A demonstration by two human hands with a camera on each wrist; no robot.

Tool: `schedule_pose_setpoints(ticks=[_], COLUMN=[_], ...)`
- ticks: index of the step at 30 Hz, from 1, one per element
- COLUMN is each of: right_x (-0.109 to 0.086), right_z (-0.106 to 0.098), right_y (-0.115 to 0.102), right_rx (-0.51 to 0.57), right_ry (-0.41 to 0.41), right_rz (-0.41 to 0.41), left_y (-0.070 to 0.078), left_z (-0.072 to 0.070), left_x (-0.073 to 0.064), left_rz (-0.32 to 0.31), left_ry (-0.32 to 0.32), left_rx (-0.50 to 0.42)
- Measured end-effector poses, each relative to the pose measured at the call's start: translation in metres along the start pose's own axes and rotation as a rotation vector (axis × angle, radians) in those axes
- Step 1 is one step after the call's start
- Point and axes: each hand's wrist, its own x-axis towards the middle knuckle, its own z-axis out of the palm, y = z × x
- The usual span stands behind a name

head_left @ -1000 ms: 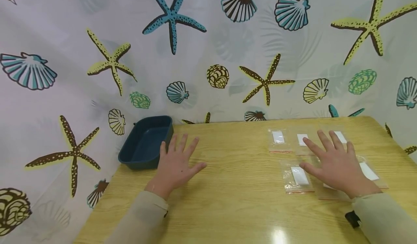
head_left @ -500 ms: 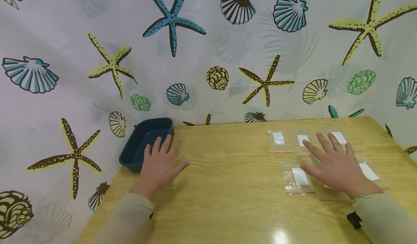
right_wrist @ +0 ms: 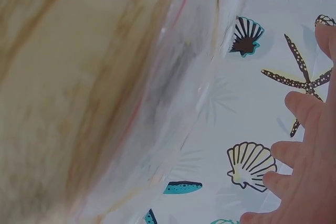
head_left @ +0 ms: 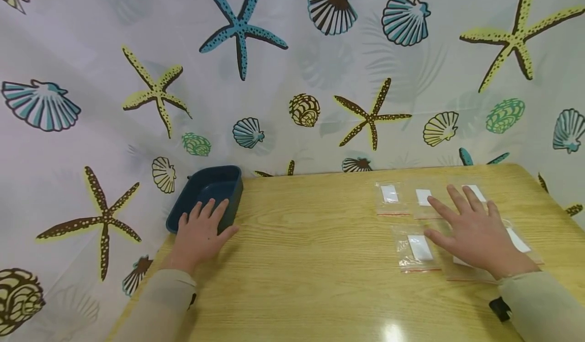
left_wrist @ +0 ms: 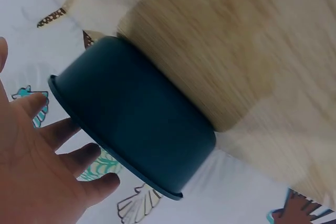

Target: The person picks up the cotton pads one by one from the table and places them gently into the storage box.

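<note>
My left hand (head_left: pixel 198 240) has its fingers spread, palm down, in front of and over the near side of a dark blue-green plastic bin (head_left: pixel 235 200). In the left wrist view the fingers lie beside the rim of the bin (left_wrist: pixel 136 114), apparently apart from it, and hold nothing. Spread likewise, my right hand (head_left: pixel 477 235) hovers above several clear zip bags with white labels on the right of the table. A nearer bag (head_left: pixel 419 248) lies left of its thumb, and another bag (head_left: pixel 389 197) lies farther back. The right hand partly hides the bags under it.
The wood-grain table (head_left: pixel 311 261) ends at a hanging sheet (head_left: pixel 274 88) printed with shells and starfish, which rises behind and along both sides. The bin stands at the table's back left corner.
My left hand has moved left, from right of the bin to in front of it. The right hand has stayed nearly still above the bags.
</note>
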Motion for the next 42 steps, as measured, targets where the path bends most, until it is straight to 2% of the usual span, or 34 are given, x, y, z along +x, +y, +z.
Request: schedule_pose_setpoints(ticks=[4, 13, 17, 29, 38, 42], right_x=[0.0, -0.001, -0.001, 0.0, 0.001, 0.0], right_z=[0.0, 0.0, 0.001, 0.001, 0.004, 0.003], right_y=[0.001, 0.001, 0.0, -0.003, -0.002, -0.002], right_rx=[0.006, 0.014, 0.017, 0.012, -0.001, -0.006], right_ry=[0.002, 0.009, 0.014, -0.006, 0.001, 0.007], right_rz=[0.0, -0.006, -0.008, -0.007, -0.016, -0.019], left_y=[-0.01, -0.021, -0.023, -0.031, -0.034, -0.03], left_z=[0.003, 0.004, 0.004, 0.007, 0.01, 0.008], left_x=[-0.002, -0.007, -0.008, -0.003, -0.001, 0.001], left_rz=[-0.015, -0.007, -0.004, 0.064, 0.101, 0.139], left_ry=[-0.043, -0.103, -0.111, -0.118, -0.171, -0.191], left_rx=[-0.008, 0.006, 0.009, 0.011, -0.05, -0.044])
